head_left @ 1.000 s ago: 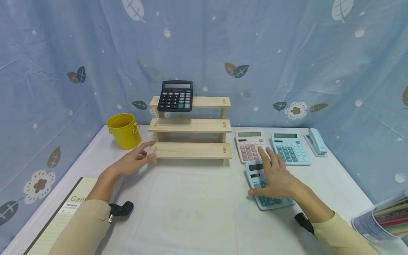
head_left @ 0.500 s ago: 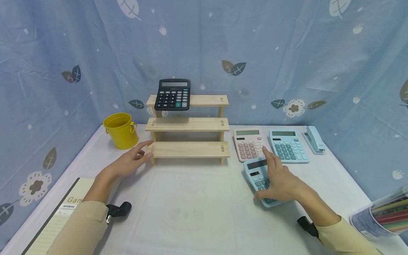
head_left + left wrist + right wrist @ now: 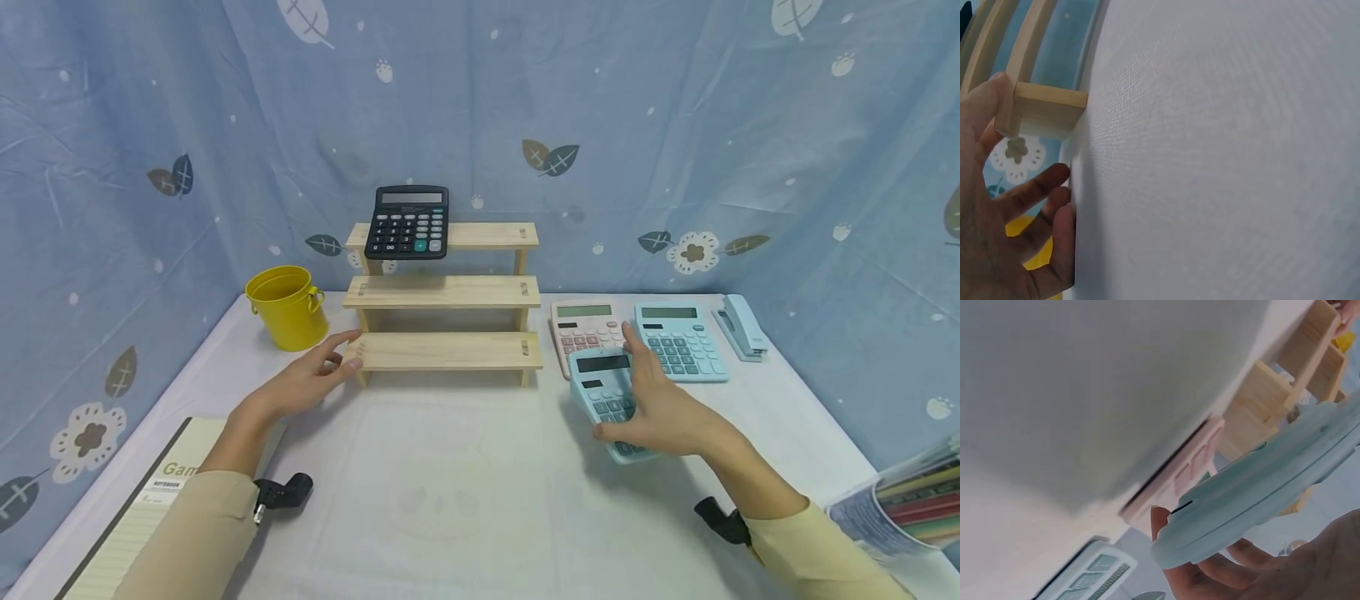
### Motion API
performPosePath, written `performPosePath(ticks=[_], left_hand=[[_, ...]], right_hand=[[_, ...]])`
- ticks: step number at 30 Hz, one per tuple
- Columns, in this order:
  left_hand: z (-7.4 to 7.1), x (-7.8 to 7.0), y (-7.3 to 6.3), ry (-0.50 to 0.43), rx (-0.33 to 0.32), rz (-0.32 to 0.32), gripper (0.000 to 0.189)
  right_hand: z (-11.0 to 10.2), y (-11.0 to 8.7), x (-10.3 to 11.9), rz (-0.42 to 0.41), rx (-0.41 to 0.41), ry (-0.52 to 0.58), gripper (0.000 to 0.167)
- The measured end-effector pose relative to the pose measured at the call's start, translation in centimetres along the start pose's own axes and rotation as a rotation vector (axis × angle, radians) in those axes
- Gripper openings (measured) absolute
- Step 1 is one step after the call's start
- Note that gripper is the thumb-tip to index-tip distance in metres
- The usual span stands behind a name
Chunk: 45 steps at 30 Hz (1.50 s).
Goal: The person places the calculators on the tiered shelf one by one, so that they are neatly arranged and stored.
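My right hand (image 3: pixel 660 408) grips a light blue calculator (image 3: pixel 603 387) by its sides, lifted above the white table and tilted. In the right wrist view, its pale underside (image 3: pixel 1254 494) shows, with fingers curled round one edge. My left hand (image 3: pixel 311 379) pinches the left end of the bottom step of a three-step wooden stand (image 3: pixel 450 352). The left wrist view shows the thumb on that step (image 3: pixel 1007 112), other fingers spread below. A black calculator (image 3: pixel 408 223) stands at the left of the top step. A pink calculator (image 3: pixel 588 337) lies partly hidden behind the held one.
Another light blue calculator (image 3: pixel 682 346) lies right of the pink one, with a light blue stapler (image 3: pixel 742 327) beyond. A yellow bucket (image 3: pixel 288 308) stands left of the stand. A notebook (image 3: pixel 157 500) lies front left, and a holder of pencils (image 3: pixel 892 508) leans in at the right.
My right hand has closed on the front blue calculator and raised it off the table, toward the pink one. The left hand has stayed at the stand.
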<state>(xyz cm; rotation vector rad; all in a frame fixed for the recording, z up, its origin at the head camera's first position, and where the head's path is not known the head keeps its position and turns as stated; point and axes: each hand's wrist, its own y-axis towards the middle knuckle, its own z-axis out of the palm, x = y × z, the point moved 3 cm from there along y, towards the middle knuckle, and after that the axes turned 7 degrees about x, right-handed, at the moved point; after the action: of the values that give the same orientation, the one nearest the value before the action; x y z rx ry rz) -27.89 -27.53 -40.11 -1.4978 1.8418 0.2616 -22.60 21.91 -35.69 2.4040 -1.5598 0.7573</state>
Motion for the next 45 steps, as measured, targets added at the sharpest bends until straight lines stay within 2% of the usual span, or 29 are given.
performPosePath(ticks=[11,24,36,45], left_hand=[[-0.2,0.0,0.1,0.006,0.002,-0.009,0.077],[0.0,0.0,0.3,0.008,-0.008,-0.01,0.077],[0.0,0.5,0.4,0.002,-0.005,0.005,0.077],[-0.1,0.4,0.4,-0.005,-0.008,-0.001,0.079]], right_hand=[[-1.9,1.6,1.2,-0.045,-0.035,0.107,0.142],[-4.0,3.1,2.9,-0.031,-0.059,0.083,0.139],[-5.3,5.5,4.1,-0.058,-0.099,0.076,0.139],[-5.9,7.5,5.1,-0.047,-0.106,0.056,0.136]])
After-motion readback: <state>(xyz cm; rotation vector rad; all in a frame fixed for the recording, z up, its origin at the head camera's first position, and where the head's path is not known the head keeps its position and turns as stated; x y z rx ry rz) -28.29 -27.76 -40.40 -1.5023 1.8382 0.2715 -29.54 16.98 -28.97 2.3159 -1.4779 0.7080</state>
